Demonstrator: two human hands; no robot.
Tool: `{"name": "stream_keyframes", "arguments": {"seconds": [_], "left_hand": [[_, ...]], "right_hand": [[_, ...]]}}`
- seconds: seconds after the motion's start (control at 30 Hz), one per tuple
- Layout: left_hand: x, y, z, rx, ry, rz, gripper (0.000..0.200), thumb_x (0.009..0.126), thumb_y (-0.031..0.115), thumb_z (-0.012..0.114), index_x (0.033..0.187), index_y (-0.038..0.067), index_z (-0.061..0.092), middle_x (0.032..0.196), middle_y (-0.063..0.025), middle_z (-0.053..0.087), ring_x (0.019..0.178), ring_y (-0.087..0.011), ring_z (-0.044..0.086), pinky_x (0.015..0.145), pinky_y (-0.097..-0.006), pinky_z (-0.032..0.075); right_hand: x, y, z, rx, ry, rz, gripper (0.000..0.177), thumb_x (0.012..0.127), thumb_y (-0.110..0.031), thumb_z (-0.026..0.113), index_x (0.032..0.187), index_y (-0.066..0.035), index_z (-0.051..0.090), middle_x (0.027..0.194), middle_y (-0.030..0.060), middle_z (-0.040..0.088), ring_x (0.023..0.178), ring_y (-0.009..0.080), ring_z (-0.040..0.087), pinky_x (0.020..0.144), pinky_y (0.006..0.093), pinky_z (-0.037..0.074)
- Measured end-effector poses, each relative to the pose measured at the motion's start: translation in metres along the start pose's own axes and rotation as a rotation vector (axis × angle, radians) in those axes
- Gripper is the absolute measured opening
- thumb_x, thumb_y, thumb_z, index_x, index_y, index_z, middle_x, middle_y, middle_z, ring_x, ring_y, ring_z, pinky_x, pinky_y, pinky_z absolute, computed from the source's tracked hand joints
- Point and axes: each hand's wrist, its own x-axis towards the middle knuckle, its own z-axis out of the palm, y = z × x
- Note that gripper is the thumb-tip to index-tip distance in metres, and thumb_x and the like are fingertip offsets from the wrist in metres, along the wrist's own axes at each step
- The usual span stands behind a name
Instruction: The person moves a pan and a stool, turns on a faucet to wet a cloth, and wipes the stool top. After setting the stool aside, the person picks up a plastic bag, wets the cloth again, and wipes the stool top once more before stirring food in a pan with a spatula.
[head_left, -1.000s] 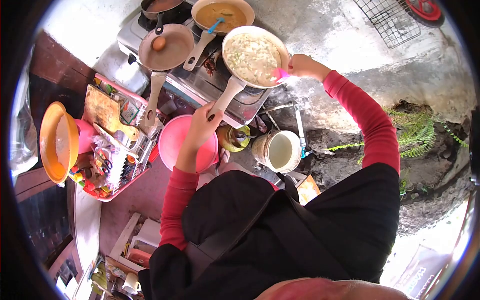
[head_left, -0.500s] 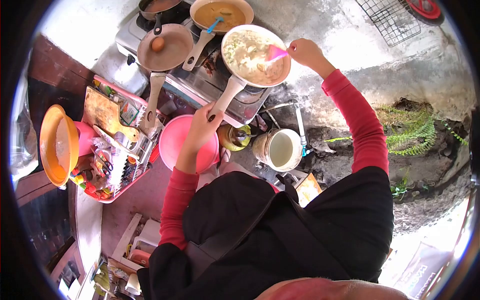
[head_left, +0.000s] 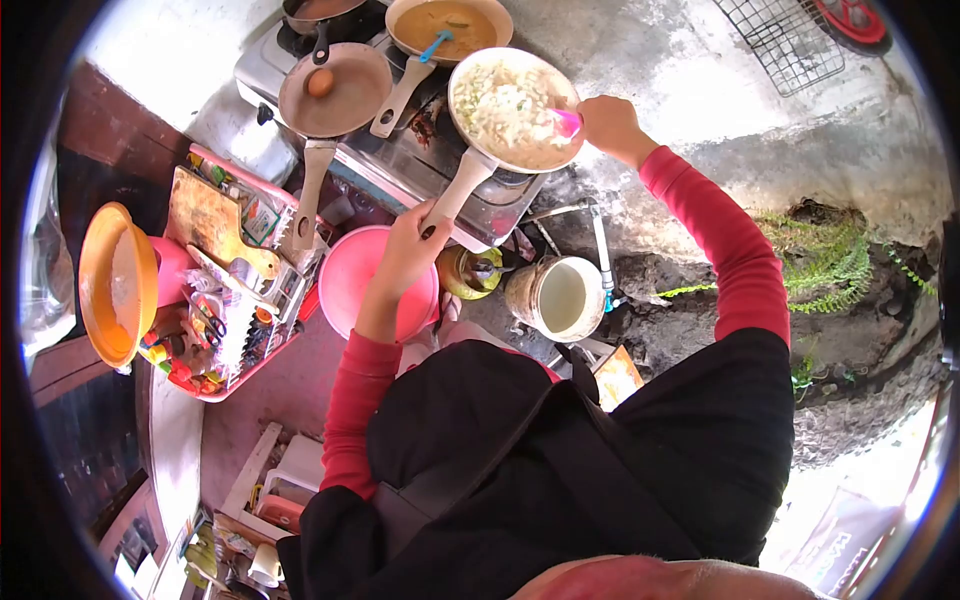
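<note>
My left hand (head_left: 408, 250) is closed around the pale handle of a frying pan (head_left: 466, 187). That pan sits at the front right of the stove (head_left: 400, 168) and holds a chunky, whitish-green food mixture (head_left: 510, 100). At the pan's right rim, my right hand (head_left: 612, 125) grips a pink spatula (head_left: 567, 122), its blade in the food. Left of this pan, another pan (head_left: 345, 105) holds a brown egg (head_left: 320, 82). Behind them stands a pan of orange-brown liquid (head_left: 450, 28) with a blue utensil (head_left: 437, 45) in it.
A pink basin (head_left: 365, 290), a green gas cylinder (head_left: 462, 275) and a whitish bucket (head_left: 565, 298) stand below the stove. At left are a dish rack (head_left: 268, 355), a wooden cutting board (head_left: 200, 215) and an orange basin (head_left: 120, 285). Ferns (head_left: 835, 265) grow on the right wall.
My right hand has moved slightly right and down with the spatula. The food is now heaped more toward the pan's middle and left, baring some of the lower right. My left hand keeps its grip.
</note>
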Motion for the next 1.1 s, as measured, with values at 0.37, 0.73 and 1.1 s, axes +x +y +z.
{"name": "stream_keyframes", "arguments": {"seconds": [0.37,0.73,1.1], "left_hand": [[-0.002,0.012,0.000,-0.021,0.027,-0.062,0.024,0.085,0.013,0.057,0.101,-0.004,0.059,0.067,0.0012,0.050,0.061,-0.0053,0.042,0.053,-0.0239,0.036],[0.000,0.003,0.001,0.023,0.012,-0.024,0.030,0.086,0.013,0.057,0.111,-0.003,0.058,0.066,0.0030,0.049,0.054,-0.0038,0.042,0.046,-0.0221,0.033],[-0.003,0.009,0.000,0.016,0.020,-0.044,0.023,0.085,0.014,0.057,0.099,-0.004,0.059,0.066,0.0020,0.049,0.060,-0.0054,0.042,0.053,-0.0238,0.036]], "right_hand": [[-0.010,-0.022,-0.013,0.367,-0.054,-0.050,0.019,0.072,-0.032,0.064,0.073,-0.013,0.068,0.069,0.0079,0.065,0.068,0.0262,0.063,0.063,0.0383,0.049],[0.029,-0.020,0.047,1.283,-0.342,0.574,0.027,0.077,-0.036,0.070,0.072,-0.010,0.067,0.054,-0.0035,0.050,0.046,0.0080,0.040,0.046,0.0269,0.030],[0.027,0.027,0.043,1.641,-0.363,0.746,0.019,0.082,-0.028,0.065,0.073,-0.011,0.064,0.054,-0.0061,0.042,0.044,0.0069,0.026,0.045,0.0254,0.023]]}}
